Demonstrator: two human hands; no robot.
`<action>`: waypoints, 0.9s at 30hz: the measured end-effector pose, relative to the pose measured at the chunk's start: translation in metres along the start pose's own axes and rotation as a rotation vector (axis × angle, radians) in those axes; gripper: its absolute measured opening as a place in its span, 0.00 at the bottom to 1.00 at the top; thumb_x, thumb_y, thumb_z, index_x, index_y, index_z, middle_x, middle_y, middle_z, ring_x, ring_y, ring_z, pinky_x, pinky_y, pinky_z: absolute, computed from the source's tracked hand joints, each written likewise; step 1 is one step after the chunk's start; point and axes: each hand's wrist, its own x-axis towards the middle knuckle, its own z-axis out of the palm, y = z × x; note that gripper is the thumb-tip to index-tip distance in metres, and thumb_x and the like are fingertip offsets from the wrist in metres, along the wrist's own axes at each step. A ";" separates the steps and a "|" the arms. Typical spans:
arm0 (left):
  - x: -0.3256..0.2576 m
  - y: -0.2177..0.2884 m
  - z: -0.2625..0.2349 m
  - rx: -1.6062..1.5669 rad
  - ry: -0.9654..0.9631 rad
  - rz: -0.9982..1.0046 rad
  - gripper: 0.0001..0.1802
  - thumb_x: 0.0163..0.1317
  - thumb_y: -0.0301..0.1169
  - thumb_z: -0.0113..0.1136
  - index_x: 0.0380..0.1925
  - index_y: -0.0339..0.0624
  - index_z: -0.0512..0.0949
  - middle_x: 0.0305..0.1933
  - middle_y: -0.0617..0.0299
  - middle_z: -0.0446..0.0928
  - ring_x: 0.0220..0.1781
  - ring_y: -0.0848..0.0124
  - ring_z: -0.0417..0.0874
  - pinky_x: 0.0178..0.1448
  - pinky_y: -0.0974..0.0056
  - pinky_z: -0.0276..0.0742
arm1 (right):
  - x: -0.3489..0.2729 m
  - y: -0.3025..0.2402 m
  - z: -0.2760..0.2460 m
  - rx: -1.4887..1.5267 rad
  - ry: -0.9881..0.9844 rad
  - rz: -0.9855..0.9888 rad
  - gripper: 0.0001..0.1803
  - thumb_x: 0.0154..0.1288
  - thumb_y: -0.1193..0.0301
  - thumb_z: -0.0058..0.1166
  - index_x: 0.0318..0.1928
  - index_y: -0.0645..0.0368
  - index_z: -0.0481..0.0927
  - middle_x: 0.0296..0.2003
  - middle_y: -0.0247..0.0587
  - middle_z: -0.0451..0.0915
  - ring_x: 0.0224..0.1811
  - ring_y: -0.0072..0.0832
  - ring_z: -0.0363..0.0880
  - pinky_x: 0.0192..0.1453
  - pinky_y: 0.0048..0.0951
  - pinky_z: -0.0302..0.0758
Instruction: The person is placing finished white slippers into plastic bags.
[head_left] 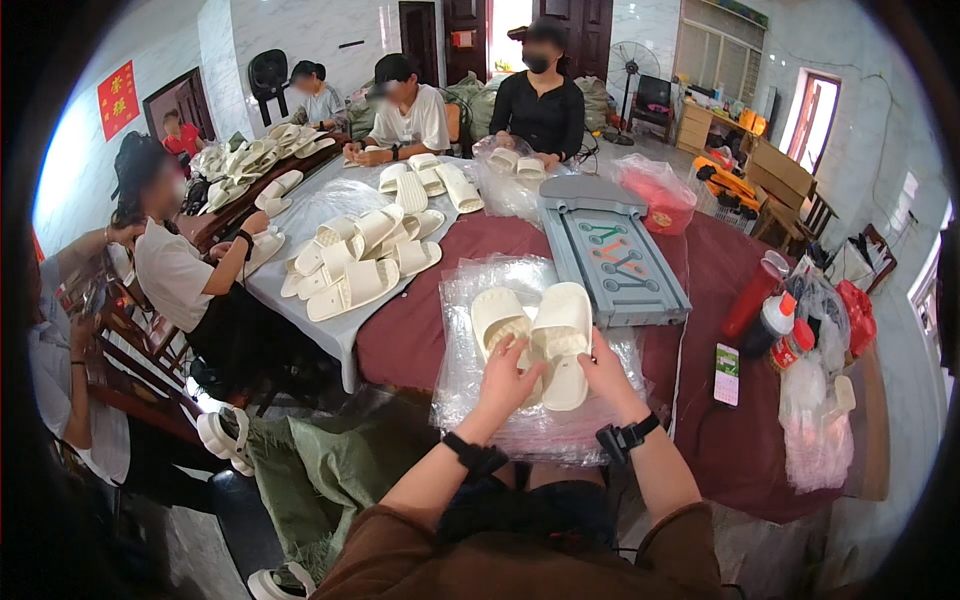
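A pair of cream slippers lies side by side in front of me, toes pointing away, over a stack of clear plastic bags (pixel 465 400). My left hand (pixel 508 382) is on the left slipper (pixel 494 308), its fingers curled over the footbed and covering the heel. The right slipper (pixel 563 318) has my right hand (pixel 608 376) at its outer edge near the heel, thumb and fingers closed along the side. Whether the soles touch the bags or are held just above them, I cannot tell.
Loose cream slippers (pixel 365 250) are heaped at the left. A grey plastic board (pixel 610 250) stands behind the bags. At the right are a phone (pixel 727 375), bottles (pixel 770 320) and pink plastic bags (pixel 815 430). Several people sit around the table; a green sack (pixel 330 470) is low left.
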 end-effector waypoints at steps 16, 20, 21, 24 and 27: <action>-0.065 -0.035 -0.061 0.360 -0.263 0.343 0.33 0.58 0.43 0.68 0.64 0.48 0.73 0.74 0.50 0.63 0.76 0.43 0.59 0.74 0.42 0.60 | 0.009 -0.037 0.042 -0.645 0.248 -0.240 0.21 0.61 0.66 0.61 0.53 0.63 0.77 0.45 0.52 0.76 0.50 0.53 0.76 0.50 0.50 0.75; -0.061 -0.031 -0.057 0.363 -0.260 0.367 0.34 0.57 0.42 0.69 0.64 0.49 0.73 0.75 0.50 0.62 0.76 0.42 0.58 0.73 0.43 0.60 | 0.017 -0.043 0.056 -0.603 0.150 -0.364 0.25 0.61 0.56 0.62 0.49 0.63 0.79 0.45 0.55 0.78 0.49 0.52 0.78 0.51 0.47 0.76; -0.061 -0.030 -0.056 0.360 -0.247 0.377 0.34 0.57 0.42 0.69 0.64 0.49 0.73 0.75 0.50 0.62 0.75 0.42 0.59 0.73 0.43 0.60 | 0.021 -0.043 0.065 -0.559 0.050 -0.358 0.27 0.62 0.53 0.61 0.50 0.64 0.79 0.45 0.56 0.80 0.47 0.52 0.80 0.50 0.47 0.77; -0.063 -0.040 -0.058 0.361 -0.238 0.392 0.35 0.57 0.42 0.68 0.66 0.49 0.71 0.75 0.49 0.61 0.75 0.42 0.59 0.73 0.42 0.60 | 0.035 -0.060 0.089 -0.687 0.034 -0.353 0.28 0.65 0.49 0.56 0.42 0.66 0.82 0.40 0.56 0.83 0.45 0.50 0.82 0.50 0.46 0.78; -0.060 -0.038 -0.051 0.386 -0.254 0.438 0.37 0.58 0.42 0.68 0.67 0.50 0.69 0.75 0.48 0.60 0.75 0.41 0.59 0.73 0.42 0.60 | 0.058 -0.041 0.103 -0.735 0.043 -0.323 0.26 0.67 0.49 0.54 0.39 0.65 0.83 0.39 0.56 0.83 0.43 0.51 0.82 0.48 0.46 0.78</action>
